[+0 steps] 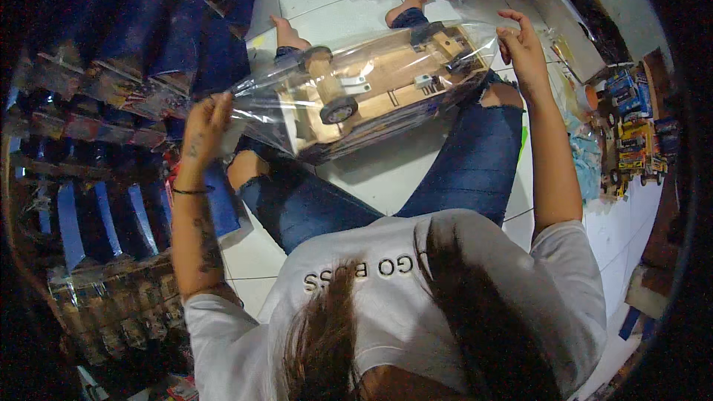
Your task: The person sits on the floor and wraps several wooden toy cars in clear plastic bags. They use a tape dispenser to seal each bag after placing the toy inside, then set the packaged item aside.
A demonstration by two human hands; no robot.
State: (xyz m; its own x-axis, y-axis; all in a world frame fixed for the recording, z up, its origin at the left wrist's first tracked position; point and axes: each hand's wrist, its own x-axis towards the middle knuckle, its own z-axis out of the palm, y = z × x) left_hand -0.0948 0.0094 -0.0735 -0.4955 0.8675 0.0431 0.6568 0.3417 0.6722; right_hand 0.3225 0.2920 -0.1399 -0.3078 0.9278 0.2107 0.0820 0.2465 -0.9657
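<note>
"Any writing to be seen?"

"Dark lettering [385, 268] runs across the chest of the person's white shirt [394, 319], upside down from this view. The colourful toy vehicles [633, 145] on the floor [620, 226] at the right carry markings too small to make out."

"How are the arms placed?"

"Both reach forward, spread wide. The left, with a thin dark band [193, 191] at its wrist, ends in a left hand [211, 113] whose fingers are curled tightly around one gathered end of some clear plastic wrapping [260, 113]. The right hand [520, 48] is higher, pinching the opposite end between thumb and fingers, with at least one finger raised."

"And inside the wrapping?"

"A pale wooden toy vehicle [382, 74], tilted, with a black wheel [339, 110] toward the camera. It is between the two hands, over the legs in ripped blue jeans [464, 167]."

"What's on the left?"

"Dark blue pieces [70, 226] in a row, and below them brown items [111, 297], too dim to identify."
</note>
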